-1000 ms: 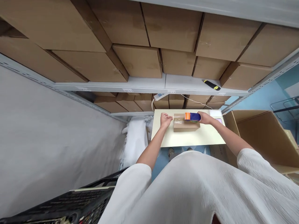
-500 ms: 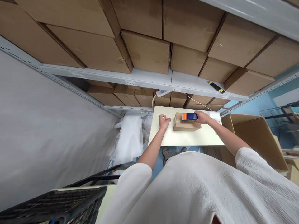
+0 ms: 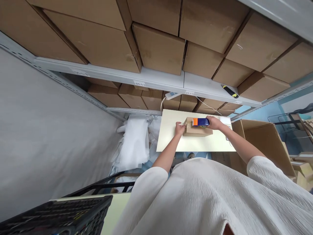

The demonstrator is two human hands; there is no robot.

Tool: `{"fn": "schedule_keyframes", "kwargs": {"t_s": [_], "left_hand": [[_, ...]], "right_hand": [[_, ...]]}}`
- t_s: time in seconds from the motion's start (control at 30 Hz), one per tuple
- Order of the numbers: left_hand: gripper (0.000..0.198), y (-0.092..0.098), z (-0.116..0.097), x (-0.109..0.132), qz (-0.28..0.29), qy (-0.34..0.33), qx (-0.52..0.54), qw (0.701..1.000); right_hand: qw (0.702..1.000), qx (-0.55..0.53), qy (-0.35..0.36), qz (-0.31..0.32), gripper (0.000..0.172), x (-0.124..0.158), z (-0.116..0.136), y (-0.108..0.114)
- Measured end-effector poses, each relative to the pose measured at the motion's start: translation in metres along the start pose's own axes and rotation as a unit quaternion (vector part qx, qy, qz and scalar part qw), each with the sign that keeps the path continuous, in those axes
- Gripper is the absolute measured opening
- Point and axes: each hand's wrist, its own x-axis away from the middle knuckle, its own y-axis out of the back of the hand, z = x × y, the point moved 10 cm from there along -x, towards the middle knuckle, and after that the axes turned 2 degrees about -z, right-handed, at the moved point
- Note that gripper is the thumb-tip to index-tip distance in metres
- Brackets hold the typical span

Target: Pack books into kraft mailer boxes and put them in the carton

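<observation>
A small brown cardboard box (image 3: 197, 132) lies on the pale tabletop (image 3: 168, 143) in front of me. My right hand (image 3: 214, 122) is wrapped round the back of a tape dispenser (image 3: 202, 122), dark blue with an orange front, held over the top of the box. At the box's left end, my left hand (image 3: 180, 128) has its fingers against the cardboard, steadying it. The fingertips of that hand are partly hidden by the box edge.
Shelves of cardboard boxes (image 3: 158, 49) rise beyond the table. A yellow-black utility knife (image 3: 230, 91) lies on the shelf (image 3: 195, 80). A large open carton (image 3: 266, 143) stands right, white packing sheets (image 3: 134, 143) left, and a black crate (image 3: 80, 212) at lower left.
My left hand has moved right, from beside the box to its left end. My right hand still holds the tape dispenser over the box. The view has shifted slightly.
</observation>
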Motion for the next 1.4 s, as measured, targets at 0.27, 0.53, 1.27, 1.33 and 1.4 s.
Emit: {"fn": "schedule_keyframes", "kwargs": {"t_s": [0.27, 0.53, 1.27, 1.33, 1.4], "left_hand": [[0.045, 0.006, -0.012, 0.008, -0.030, 0.031, -0.137, 0.990], [0.033, 0.001, -0.031, 0.026, 0.028, -0.075, -0.011, 0.997], [0.103, -0.050, -0.079, 0.056, 0.237, -0.286, -0.388, 0.843], [0.102, -0.051, -0.077, 0.054, 0.235, -0.279, -0.401, 0.840], [0.099, -0.052, -0.076, 0.053, 0.230, -0.271, -0.411, 0.839]], "right_hand": [[1.000, -0.010, 0.001, -0.007, 0.043, -0.003, -0.001, -0.004], [0.999, -0.031, 0.004, -0.019, 0.049, -0.002, -0.002, -0.004], [0.999, 0.005, 0.032, 0.018, 0.034, 0.004, 0.004, -0.005], [0.999, 0.007, 0.039, 0.022, 0.033, 0.004, 0.005, -0.005], [0.999, 0.009, 0.044, 0.026, 0.035, 0.005, 0.001, -0.005]]}}
